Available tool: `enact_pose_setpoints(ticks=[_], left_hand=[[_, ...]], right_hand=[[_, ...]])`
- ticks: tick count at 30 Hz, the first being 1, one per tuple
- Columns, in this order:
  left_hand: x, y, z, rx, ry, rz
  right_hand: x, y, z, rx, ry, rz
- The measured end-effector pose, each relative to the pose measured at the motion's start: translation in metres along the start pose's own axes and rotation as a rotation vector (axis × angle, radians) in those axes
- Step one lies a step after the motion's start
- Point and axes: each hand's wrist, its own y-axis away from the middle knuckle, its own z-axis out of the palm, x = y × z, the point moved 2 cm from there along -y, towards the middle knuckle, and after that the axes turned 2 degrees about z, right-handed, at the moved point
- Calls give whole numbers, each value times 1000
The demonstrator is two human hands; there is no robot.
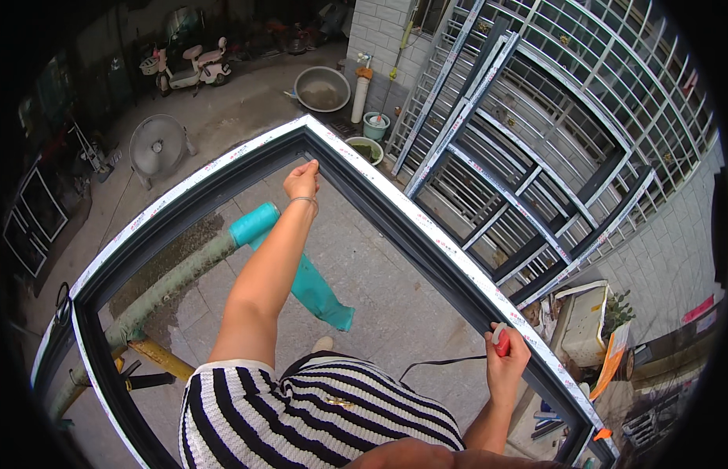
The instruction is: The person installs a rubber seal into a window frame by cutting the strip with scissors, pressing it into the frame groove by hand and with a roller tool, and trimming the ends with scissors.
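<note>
A large dark window frame (442, 243), its upper face covered with white printed film, lies raised in front of me. My left hand (303, 181) reaches to the frame's far inner corner, its fingers pinched together. What they hold, if anything, is too small to make out. My right hand (508, 361) is at the frame's right side, closed round a small red hand tool (502, 342) with a pale end. A thin black strip (442, 362) trails leftward from that hand and curls down by my striped top. Its other end is hidden.
Under the frame lie a teal roll (254, 224) with a loose tail and a greenish pole (176, 273). Scissors (63, 305) hang on the left corner. Barred metal frames (528, 172) lean at right. A fan (157, 147), scooter (193, 66) and basin (322, 89) stand beyond.
</note>
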Motion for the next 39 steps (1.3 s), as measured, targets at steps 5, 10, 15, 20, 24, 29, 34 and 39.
enact_pose_setpoints(ticks=[5, 10, 15, 20, 24, 29, 34, 39], left_hand=[[-19, -27, 0, 191, -75, 56], [-21, -30, 3, 173, -8, 117], [-18, -27, 8, 136, 11, 19], [-23, -29, 9, 44, -62, 14], [-22, -30, 8, 31, -48, 47], [-23, -32, 7, 14, -34, 53], [-20, -32, 6, -12, -65, 64], [-16, -29, 3, -31, -104, 60]], right_hand=[[-5, -21, 25, -20, 52, -49], [-4, -28, 29, -11, 100, -21], [4, -25, 22, -29, 138, 61], [0, -25, 20, 27, 57, 78], [-3, -24, 24, 2, 66, 74], [-3, -23, 24, 8, 103, 94], [0, -18, 27, 10, 56, 119], [0, -13, 28, 4, 90, 135]])
